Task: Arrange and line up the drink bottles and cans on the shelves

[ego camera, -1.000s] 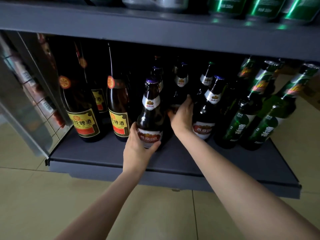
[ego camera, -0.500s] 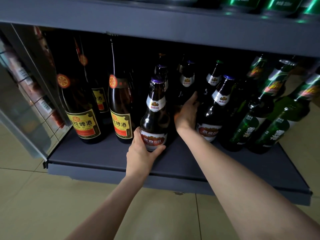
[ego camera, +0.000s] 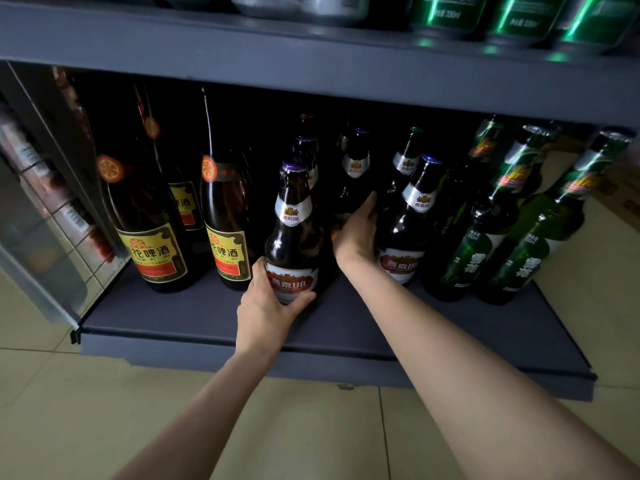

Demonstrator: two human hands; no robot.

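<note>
Down on the bottom shelf (ego camera: 180, 317), three tall bottles with yellow labels (ego camera: 152, 252) stood at the left: two in front, one behind and between them. Next came the brown U8 bottles, at least six that could be counted, the rear ones lost in the dark. The left hand (ego camera: 265, 311) gripped the base of the front U8 bottle (ego camera: 294, 237), thumb on the left edge of its label and fingers curled round under its right side; the bottle stood upright, ahead of the row behind it. The right hand (ego camera: 356, 232) reached into the gap between that bottle and the right U8 bottle (ego camera: 403, 244), fingers fairly straight and laid against a darker bottle behind; whether it actually held that bottle could not be told. Further right stood three green bottles (ego camera: 523, 251) clearly seen, with a fourth neck just visible behind. On the upper shelf (ego camera: 311, 64) sat at least three green cans (ego camera: 440, 12) at the right and silver cans (ego camera: 301, 5) left of them, too cropped to count.
</note>
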